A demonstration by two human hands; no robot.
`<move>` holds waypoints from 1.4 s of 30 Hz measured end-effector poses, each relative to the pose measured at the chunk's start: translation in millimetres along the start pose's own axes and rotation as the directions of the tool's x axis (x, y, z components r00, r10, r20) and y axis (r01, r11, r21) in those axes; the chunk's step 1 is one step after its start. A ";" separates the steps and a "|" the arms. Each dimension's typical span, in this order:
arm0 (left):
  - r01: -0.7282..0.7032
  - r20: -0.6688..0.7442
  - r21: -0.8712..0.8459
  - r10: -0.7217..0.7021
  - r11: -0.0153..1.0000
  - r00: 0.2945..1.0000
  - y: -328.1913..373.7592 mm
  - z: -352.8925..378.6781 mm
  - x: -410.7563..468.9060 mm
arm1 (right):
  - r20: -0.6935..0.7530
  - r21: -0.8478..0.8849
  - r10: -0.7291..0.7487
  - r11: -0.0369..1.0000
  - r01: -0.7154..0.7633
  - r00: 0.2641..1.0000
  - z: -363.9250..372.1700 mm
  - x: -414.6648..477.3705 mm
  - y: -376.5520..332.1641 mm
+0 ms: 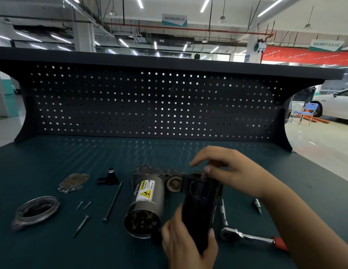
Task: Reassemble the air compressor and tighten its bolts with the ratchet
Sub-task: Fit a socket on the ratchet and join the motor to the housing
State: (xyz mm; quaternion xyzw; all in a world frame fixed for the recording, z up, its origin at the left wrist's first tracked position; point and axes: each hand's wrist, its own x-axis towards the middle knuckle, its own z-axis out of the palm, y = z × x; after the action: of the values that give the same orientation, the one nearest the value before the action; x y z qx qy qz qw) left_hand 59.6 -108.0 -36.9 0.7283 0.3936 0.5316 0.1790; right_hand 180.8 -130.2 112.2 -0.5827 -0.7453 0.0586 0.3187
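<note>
The air compressor's silver motor cylinder [146,202] with a yellow warning label lies on the dark green bench mat [52,245]. Beside it stands a long black housing part [198,210]. My left hand [185,243] grips its near end from below. My right hand [227,167] pinches at its far top end, with the fingers curled. The ratchet [247,236], chrome with a red handle, lies on the mat just right of the black part, with a chrome extension bar [223,211] running back from its head.
Left of the motor lie a long bolt [113,201], three shorter screws [81,226], a round metal end cap [36,210], an oval cover plate [74,181] and a small black fitting [109,178]. A socket bit [257,205] lies at the right. A black pegboard [149,105] walls the back.
</note>
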 end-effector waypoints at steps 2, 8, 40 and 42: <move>0.005 -0.003 0.005 -0.005 1.000 1.000 0.7 -0.8 0.6 | -0.080 0.021 0.016 1.000 -0.015 0.997 -0.5 -2.6 4.4; 0.048 0.069 -0.032 -0.045 0.998 0.997 2.7 -0.7 0.8 | -0.435 0.512 0.527 0.812 -0.281 0.730 39.6 -37.3 23.3; -0.016 0.651 -0.074 0.061 0.997 0.757 -54.4 -68.2 163.5 | 0.288 0.847 0.548 0.237 -0.476 0.785 121.2 -14.0 42.7; 0.022 0.809 -0.084 0.055 0.996 0.585 -46.2 -58.2 172.3 | 0.254 0.832 0.495 0.326 -0.448 0.831 118.5 -15.1 41.2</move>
State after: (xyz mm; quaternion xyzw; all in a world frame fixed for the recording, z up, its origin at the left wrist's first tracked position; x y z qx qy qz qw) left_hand 10.2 43.4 62.4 0.8857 0.2390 0.1595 0.3646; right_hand 152.5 -97.3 -6.5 -0.5312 -0.4008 0.5015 0.5528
